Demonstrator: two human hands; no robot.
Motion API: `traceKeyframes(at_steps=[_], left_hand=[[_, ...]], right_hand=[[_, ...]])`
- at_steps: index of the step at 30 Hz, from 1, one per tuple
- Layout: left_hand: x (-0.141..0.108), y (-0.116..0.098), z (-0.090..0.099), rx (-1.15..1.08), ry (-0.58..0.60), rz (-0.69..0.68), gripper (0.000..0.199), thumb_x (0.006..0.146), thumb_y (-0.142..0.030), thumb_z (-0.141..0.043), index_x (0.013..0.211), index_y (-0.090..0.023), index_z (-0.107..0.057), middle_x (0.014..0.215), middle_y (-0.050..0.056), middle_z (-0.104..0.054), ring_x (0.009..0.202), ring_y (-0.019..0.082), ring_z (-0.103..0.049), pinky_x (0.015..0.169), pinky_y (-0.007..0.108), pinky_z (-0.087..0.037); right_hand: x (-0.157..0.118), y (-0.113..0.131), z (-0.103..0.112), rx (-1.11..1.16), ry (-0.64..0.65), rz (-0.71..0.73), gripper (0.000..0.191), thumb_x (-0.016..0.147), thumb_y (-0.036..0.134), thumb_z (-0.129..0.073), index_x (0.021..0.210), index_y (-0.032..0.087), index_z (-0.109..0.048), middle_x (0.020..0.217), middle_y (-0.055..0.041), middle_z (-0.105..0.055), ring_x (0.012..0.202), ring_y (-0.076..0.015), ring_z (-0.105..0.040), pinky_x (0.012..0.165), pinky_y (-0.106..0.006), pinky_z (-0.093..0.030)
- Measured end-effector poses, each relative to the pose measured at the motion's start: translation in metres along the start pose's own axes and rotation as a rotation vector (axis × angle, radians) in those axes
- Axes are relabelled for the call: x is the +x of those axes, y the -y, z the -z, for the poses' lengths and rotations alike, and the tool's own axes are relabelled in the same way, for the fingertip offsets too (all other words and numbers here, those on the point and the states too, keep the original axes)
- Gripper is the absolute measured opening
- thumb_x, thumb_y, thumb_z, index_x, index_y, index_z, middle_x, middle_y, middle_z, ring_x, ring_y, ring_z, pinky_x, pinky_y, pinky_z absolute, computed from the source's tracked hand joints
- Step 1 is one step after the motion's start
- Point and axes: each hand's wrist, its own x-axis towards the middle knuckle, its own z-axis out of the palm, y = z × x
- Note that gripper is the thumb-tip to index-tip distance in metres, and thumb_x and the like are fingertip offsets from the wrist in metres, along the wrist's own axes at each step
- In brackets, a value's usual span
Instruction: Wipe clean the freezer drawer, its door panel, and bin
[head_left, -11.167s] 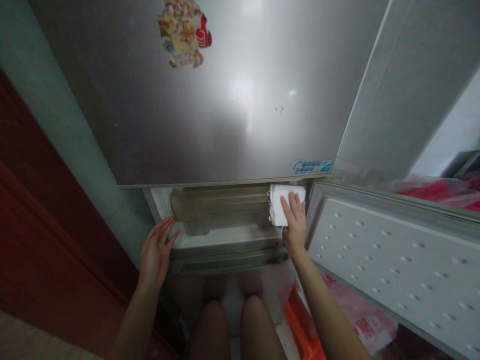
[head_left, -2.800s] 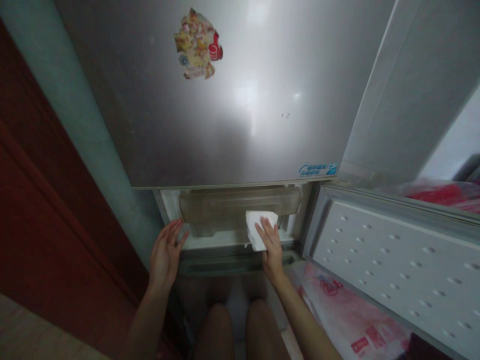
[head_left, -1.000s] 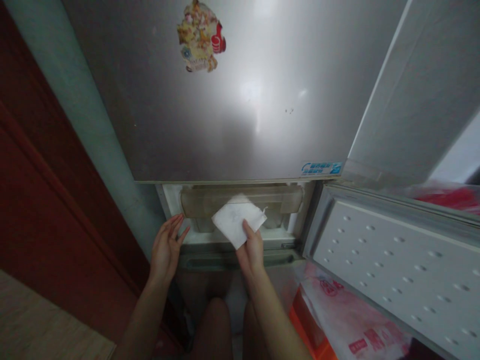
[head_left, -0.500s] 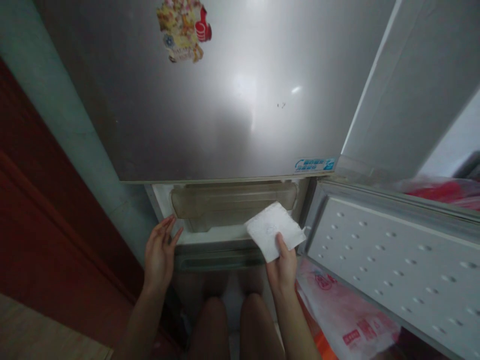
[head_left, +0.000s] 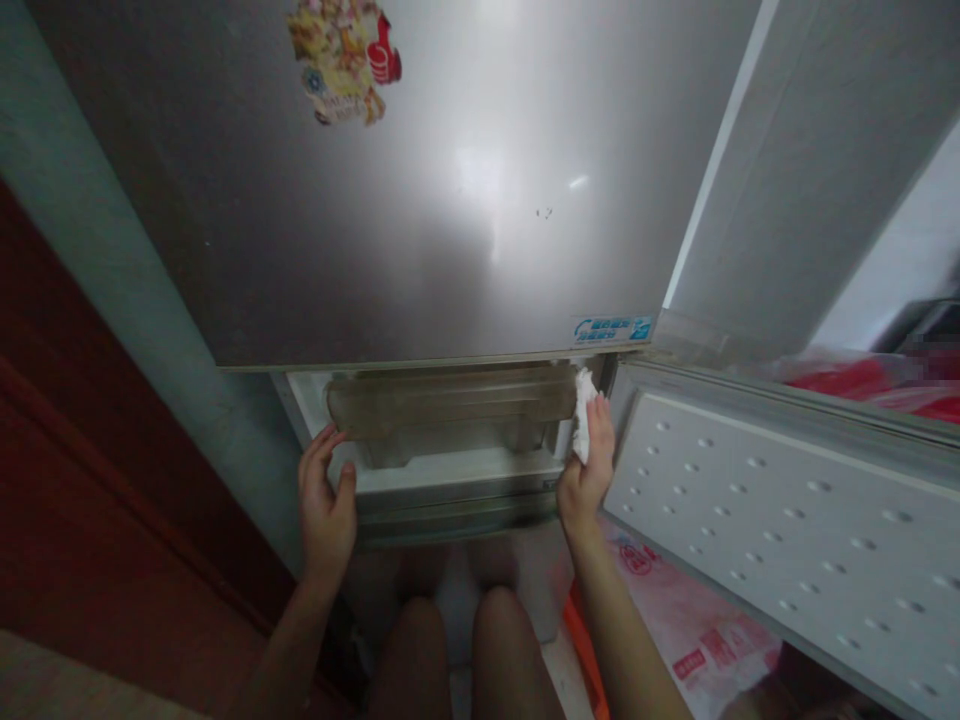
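Observation:
A translucent brownish drawer front [head_left: 450, 398] shows in the opened lower compartment of a silver fridge [head_left: 390, 230]. My right hand [head_left: 590, 465] has a white cloth [head_left: 583, 415] under its fingers, seen edge-on at the drawer's right end. At the drawer's left end is my left hand [head_left: 328, 500], fingers apart and holding nothing, its fingertips at the lower left corner. Whether those fingertips touch the drawer cannot be made out.
The lower fridge door [head_left: 765, 520] stands swung out to the right. Below it hangs a plastic bag with red print [head_left: 697, 620], beside an orange object [head_left: 583, 650]. A reddish-brown wooden panel [head_left: 112, 440] runs along the left. My knees are below the compartment.
My right hand has moved right and up, turning the cloth from flat to edge-on against the drawer's right end. My left hand has shifted slightly at the left corner. The view has shifted a little.

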Motion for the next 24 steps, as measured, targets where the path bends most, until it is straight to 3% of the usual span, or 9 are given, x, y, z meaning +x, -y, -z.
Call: traceKeyframes(at_steps=[2, 5, 9, 12, 24], left_hand=[[0.001, 0.002, -0.004, 0.142, 0.069, -0.129, 0.04, 0.094, -0.025, -0.051, 0.133, -0.023, -0.053, 0.15, 0.011, -0.042, 0.141, 0.025, -0.034, 0.119, 0.047, -0.023], [0.002, 0.008, -0.011, 0.3, 0.152, -0.22, 0.055, 0.095, -0.022, -0.049, 0.148, -0.026, -0.036, 0.16, 0.012, -0.025, 0.149, 0.027, -0.018, 0.12, 0.051, -0.017], [0.001, 0.019, -0.02, 0.398, 0.234, -0.228, 0.072, 0.095, -0.021, -0.049, 0.156, -0.03, -0.012, 0.165, 0.012, -0.006, 0.151, 0.029, -0.002, 0.119, 0.057, -0.013], [0.0, 0.025, -0.025, 0.454, 0.261, -0.212, 0.077, 0.095, -0.023, -0.05, 0.156, -0.029, -0.003, 0.165, 0.013, 0.005, 0.15, 0.031, 0.005, 0.118, 0.061, -0.011], [0.0, 0.028, -0.031, 0.46, 0.243, -0.175, 0.079, 0.093, -0.025, -0.052, 0.156, -0.023, -0.005, 0.164, 0.016, 0.005, 0.15, 0.031, 0.008, 0.118, 0.061, -0.006]], right_hand=[[0.003, -0.013, -0.013, -0.086, 0.096, 0.116, 0.066, 0.089, 0.006, -0.029, 0.152, 0.029, -0.031, 0.158, -0.0052, -0.032, 0.148, -0.0235, -0.023, 0.118, -0.057, -0.02], [0.002, -0.028, -0.028, -0.182, 0.191, 0.172, 0.076, 0.086, 0.001, -0.028, 0.154, 0.032, -0.02, 0.163, -0.0033, -0.02, 0.151, -0.0245, -0.011, 0.117, -0.061, -0.017], [-0.001, -0.038, -0.033, -0.245, 0.221, 0.194, 0.078, 0.086, 0.0, -0.03, 0.155, 0.033, -0.014, 0.164, -0.0018, -0.012, 0.151, -0.0251, -0.006, 0.117, -0.062, -0.015], [-0.002, -0.041, -0.032, -0.26, 0.222, 0.203, 0.079, 0.086, -0.001, -0.028, 0.155, 0.034, -0.013, 0.164, -0.0008, -0.011, 0.151, -0.0241, -0.006, 0.117, -0.061, -0.016], [-0.003, -0.042, -0.035, -0.272, 0.242, 0.178, 0.084, 0.083, -0.004, -0.028, 0.155, 0.034, -0.01, 0.164, -0.0023, -0.008, 0.151, -0.0252, -0.004, 0.117, -0.061, -0.016]])
